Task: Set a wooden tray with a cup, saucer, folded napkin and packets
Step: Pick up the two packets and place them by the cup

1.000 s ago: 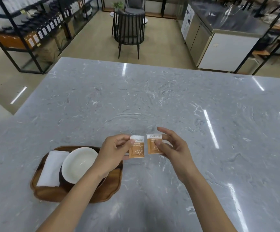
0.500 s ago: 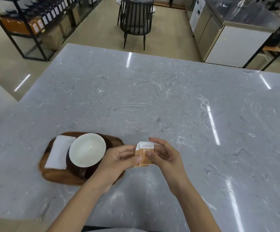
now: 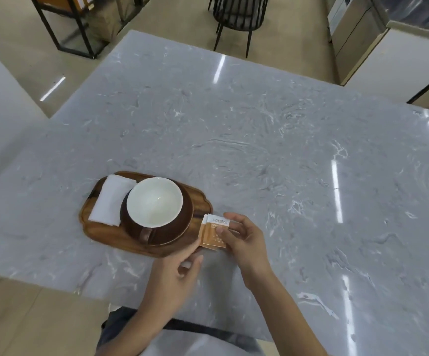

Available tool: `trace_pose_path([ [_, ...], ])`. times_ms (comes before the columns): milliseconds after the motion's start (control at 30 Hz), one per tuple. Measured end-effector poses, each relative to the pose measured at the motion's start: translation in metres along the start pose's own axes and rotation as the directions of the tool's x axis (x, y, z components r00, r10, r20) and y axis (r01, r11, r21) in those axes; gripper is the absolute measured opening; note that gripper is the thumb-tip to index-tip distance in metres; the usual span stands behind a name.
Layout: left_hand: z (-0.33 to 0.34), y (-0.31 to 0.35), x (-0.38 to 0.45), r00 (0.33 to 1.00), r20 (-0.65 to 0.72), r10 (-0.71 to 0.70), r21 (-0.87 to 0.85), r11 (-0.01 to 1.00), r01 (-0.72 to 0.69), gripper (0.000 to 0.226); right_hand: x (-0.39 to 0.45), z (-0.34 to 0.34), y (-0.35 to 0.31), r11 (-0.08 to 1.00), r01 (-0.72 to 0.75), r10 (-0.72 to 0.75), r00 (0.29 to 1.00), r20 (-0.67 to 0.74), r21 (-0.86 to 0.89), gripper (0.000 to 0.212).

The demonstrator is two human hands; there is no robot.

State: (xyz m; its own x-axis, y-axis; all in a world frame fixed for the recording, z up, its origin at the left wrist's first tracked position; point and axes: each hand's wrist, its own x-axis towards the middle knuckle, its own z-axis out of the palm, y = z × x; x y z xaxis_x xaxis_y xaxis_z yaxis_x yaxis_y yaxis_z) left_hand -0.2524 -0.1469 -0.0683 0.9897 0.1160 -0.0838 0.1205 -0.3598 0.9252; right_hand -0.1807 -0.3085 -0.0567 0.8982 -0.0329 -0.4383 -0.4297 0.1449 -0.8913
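Two packets (image 3: 212, 233) pinched stacked in your right hand (image 3: 244, 238), left hand (image 3: 180, 265) loosely open — lay them flat on the tray (image 3: 200, 201) beside the saucer (image 3: 180, 228).

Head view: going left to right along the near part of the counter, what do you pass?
folded napkin → cup on its saucer → packets → right hand
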Motion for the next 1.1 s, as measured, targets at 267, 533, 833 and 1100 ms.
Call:
trace_pose_path([
  [267, -0.005, -0.008, -0.012, 0.98, -0.022, 0.2, 0.355, 0.917, -0.179, 0.039, 0.014, 0.021, 0.01, 0.962, 0.133, -0.133, 0.991, 0.015, -0.237, 0.023],
  [533, -0.004, -0.019, -0.007, 0.925, 0.124, 0.358, 0.419, 0.826, -0.376, 0.045, 0.019, 0.016, 0.015, 0.765, 0.349, -0.359, 0.929, 0.092, -0.541, 0.022],
  [833, -0.011, -0.029, 0.003, 0.894, 0.258, 0.368, 0.581, 0.68, -0.447, 0.051, 0.017, 0.002, 0.019, 0.395, 0.57, -0.533, 0.781, 0.325, -0.721, 0.023],
  [1100, -0.009, -0.024, -0.001, 0.929, 0.262, 0.261, 0.709, 0.601, -0.368, 0.061, 0.016, 0.009, 0.021, 0.347, 0.559, -0.542, 0.775, 0.325, -0.753, 0.023],
])
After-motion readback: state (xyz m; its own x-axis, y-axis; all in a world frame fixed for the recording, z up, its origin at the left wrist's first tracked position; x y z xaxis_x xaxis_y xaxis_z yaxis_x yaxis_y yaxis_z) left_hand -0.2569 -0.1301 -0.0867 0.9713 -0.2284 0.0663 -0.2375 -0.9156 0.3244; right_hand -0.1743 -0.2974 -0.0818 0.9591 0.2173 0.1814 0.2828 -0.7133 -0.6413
